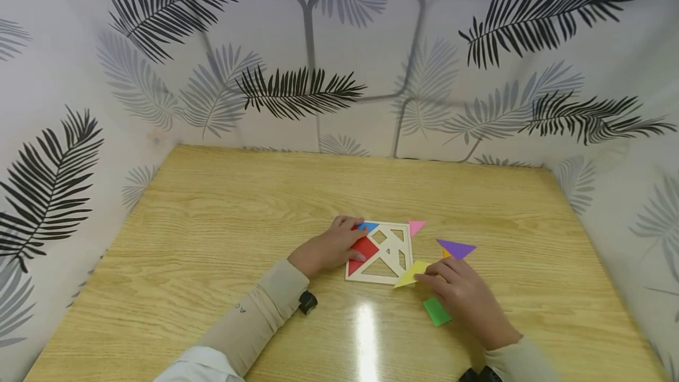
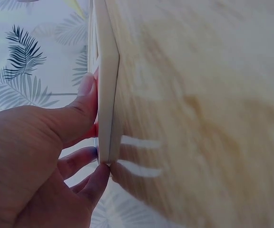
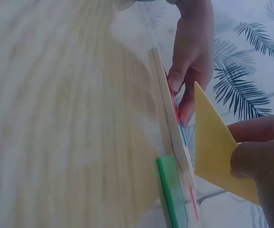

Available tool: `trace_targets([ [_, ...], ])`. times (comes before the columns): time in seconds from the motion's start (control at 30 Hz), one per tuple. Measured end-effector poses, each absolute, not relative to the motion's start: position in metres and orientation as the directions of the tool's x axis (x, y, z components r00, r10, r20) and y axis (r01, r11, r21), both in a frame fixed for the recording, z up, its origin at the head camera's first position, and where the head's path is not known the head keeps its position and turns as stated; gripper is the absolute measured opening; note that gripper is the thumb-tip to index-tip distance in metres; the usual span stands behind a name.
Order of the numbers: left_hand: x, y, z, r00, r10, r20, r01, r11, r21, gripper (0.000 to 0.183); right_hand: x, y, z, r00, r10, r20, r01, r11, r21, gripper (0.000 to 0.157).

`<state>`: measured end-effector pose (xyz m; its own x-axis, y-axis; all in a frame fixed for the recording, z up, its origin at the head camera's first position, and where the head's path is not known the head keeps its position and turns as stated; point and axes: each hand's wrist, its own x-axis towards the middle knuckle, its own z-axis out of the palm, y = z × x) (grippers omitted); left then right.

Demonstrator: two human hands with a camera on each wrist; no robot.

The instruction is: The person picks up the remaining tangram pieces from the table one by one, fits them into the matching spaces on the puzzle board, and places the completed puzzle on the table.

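A pale wooden tangram board (image 1: 379,279) lies on the table with a red triangle (image 1: 363,247) and a blue triangle (image 1: 369,227) set in its left side; its other cut-outs show bare. My left hand (image 1: 335,244) rests on the board's left part, thumb on the red piece and fingertips at the left edge (image 2: 106,114). In my right hand (image 1: 464,293) a yellow triangle (image 3: 213,142) is pinched between thumb and fingers, tilted up over the board's lower right corner.
To the right of the board lie a pink triangle (image 1: 416,227), a purple triangle (image 1: 457,248) and a green square (image 1: 437,311). An orange piece (image 1: 446,253) peeks out behind the right hand. Leaf-patterned cloth (image 1: 350,122) stands behind the wooden table (image 1: 239,205).
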<state>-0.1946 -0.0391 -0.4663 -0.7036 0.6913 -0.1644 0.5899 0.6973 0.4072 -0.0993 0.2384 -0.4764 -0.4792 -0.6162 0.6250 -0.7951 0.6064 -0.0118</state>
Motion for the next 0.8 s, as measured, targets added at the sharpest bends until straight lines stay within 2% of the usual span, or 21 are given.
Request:
trace_targets([
  [0.13,-0.194,-0.039,-0.466,-0.702,0.693,-0.162,0.588,0.694,0.415,0.062,-0.1,0.233,-0.477,-0.475,-0.619,0.626,-0.799,0.601,-0.012,0.037],
  [0.3,-0.194,-0.039,-0.466,-0.704,0.692,-0.162,0.594,0.697,0.401,0.061,-0.1,0.23,-0.477,-0.525,-0.637,0.564,-0.778,0.628,-0.015,0.037],
  [0.43,-0.194,-0.039,-0.467,-0.707,0.689,-0.16,0.6,0.704,0.381,0.061,-0.1,0.225,-0.477,-0.575,-0.651,0.495,-0.757,0.653,-0.021,0.023],
  [0.57,-0.195,-0.039,-0.469,-0.71,0.686,-0.16,0.598,0.707,0.378,0.062,-0.1,0.22,-0.478,-0.613,-0.654,0.443,-0.744,0.666,-0.045,0.041],
  [0.8,-0.197,-0.038,-0.471,-0.708,0.685,-0.17,0.597,0.71,0.373,0.062,-0.1,0.216,-0.481,-0.615,-0.66,0.431,-0.757,0.647,-0.089,0.038],
])
